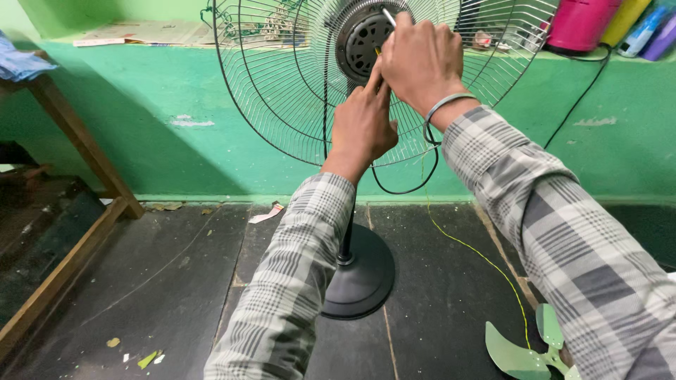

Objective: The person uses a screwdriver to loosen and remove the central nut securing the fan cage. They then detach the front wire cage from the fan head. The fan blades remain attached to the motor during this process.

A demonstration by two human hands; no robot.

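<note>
A brown wooden frame (pixel 77 141) is leaning at the far left of the round grey fan motor (pixel 362 39), which is sitting at the centre of a round wire fan guard (pixel 282 84) on a black pedestal stand with a round base (pixel 359 271). Just below the motor, the left hand (pixel 362 127) is reaching up with its fingers (pixel 373 81) curled loosely, the forefinger touching the motor's lower edge; whether it is pinching anything cannot be told. Directly over the motor's right side, the right hand (pixel 422 60) is closing its fingers around a thin metal tool (pixel 388 15), its tip pointing at the motor. A black cable (pixel 401 186) is hanging below the motor. Far below and right of the motor, a pale green plastic fan blade (pixel 528 352) is lying on the dark floor (pixel 155 281). Up right of the motor, a pink plastic container (pixel 581 21) is standing on the green ledge (pixel 620 60).
</note>
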